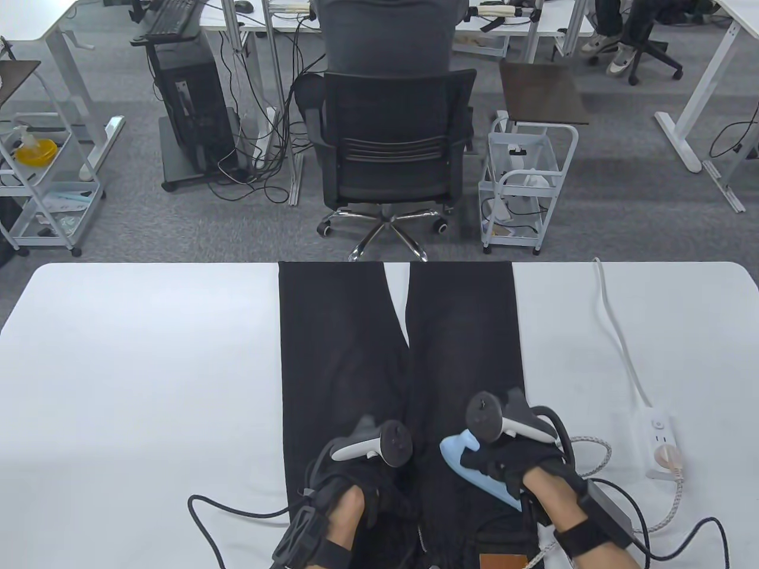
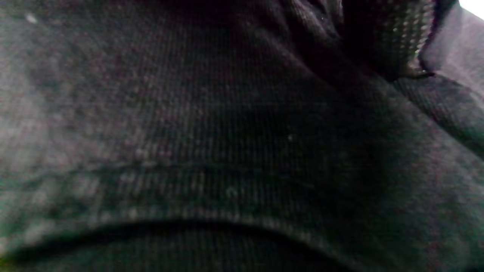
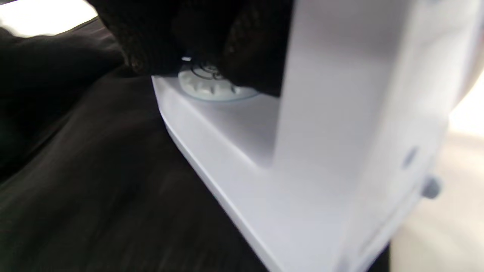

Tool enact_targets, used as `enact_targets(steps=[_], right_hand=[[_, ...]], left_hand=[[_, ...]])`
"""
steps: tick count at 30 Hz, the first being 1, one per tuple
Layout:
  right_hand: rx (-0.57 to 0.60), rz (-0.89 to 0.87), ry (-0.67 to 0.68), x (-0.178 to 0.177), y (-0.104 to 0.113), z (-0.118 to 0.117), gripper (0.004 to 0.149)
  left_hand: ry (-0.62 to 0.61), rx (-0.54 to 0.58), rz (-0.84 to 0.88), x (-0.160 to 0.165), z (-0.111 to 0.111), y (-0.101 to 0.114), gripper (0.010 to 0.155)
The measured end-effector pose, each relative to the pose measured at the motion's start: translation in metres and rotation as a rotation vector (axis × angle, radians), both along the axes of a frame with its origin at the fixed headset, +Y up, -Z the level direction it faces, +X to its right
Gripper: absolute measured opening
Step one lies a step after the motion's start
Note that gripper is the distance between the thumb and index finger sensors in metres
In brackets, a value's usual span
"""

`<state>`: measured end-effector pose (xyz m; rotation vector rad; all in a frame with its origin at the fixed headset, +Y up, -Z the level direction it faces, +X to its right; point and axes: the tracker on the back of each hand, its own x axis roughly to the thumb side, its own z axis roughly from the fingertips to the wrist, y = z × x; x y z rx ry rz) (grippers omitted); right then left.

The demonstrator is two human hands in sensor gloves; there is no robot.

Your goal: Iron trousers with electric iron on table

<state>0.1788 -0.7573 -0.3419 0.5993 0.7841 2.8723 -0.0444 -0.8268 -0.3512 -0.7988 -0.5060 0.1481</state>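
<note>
The right hand (image 1: 510, 468) grips the iron (image 1: 474, 468) on the trousers (image 1: 344, 355) near the table's (image 1: 148, 355) front edge. The left hand (image 1: 356, 480) rests on the fabric; its finger posture cannot be determined. Risk: dwelling may scorch; the cord (image 1: 670, 504) may snag.

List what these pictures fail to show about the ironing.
- Iron soleplate: hidden by its own body in table and right wrist views.
- Left hand fingers: the tracker covers them in the table view; left wrist view is blurred black trousers.
- Waistband: cut off by table view's bottom edge.
- Dial setting: blurred, under the right hand.
</note>
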Motion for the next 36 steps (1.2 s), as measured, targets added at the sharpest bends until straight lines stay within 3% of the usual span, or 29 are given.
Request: enact_targets(steps=[2,6,9,12,15,19,25,27,28,31,36], right_hand=[[0.081,0.092,0.073,-0.003,0.003,0.035,0.047],[0.094,0.069,0.107,0.004,0.003,0.082,0.048],[0.132,0.089,0.108,0.002,0.004,0.084,0.048],[0.256,0.148,0.142,-0.009,0.006,0.080,0.049],[0.331,0.206,0.144,-0.023,0.005,0.056,0.049],[0.309,0.156,0.054,-0.031,0.003,0.000,0.049],[0.262,0.173,-0.207,-0.020,0.001,-0.099,0.050],[0.269,0.150,-0.287,-0.013,-0.001,-0.118,0.050],[0.207,0.110,-0.369,-0.004,-0.002,-0.133,0.050],[0.260,0.154,-0.464,0.004,-0.002,-0.151,0.052],[0.145,0.114,-0.495,0.005,-0.003,-0.149,0.050]], left_hand=[[0.001,-0.001,0.003,-0.002,0.003,0.000,0.121],[-0.003,-0.008,0.013,-0.004,0.006,0.000,0.122],[-0.013,-0.002,0.000,-0.002,0.007,0.000,0.122],[-0.015,-0.004,-0.002,-0.001,0.007,0.000,0.122],[-0.023,-0.004,-0.009,0.000,0.007,0.000,0.122],[-0.029,-0.006,-0.007,0.001,0.007,0.001,0.121],[-0.037,-0.006,-0.012,0.003,0.007,0.001,0.122],[-0.040,-0.005,-0.015,0.003,0.007,0.001,0.122],[-0.041,-0.005,-0.016,0.004,0.007,0.001,0.122],[-0.041,-0.005,-0.015,0.004,0.008,0.001,0.122],[-0.037,-0.005,-0.012,0.004,0.008,0.000,0.122]])
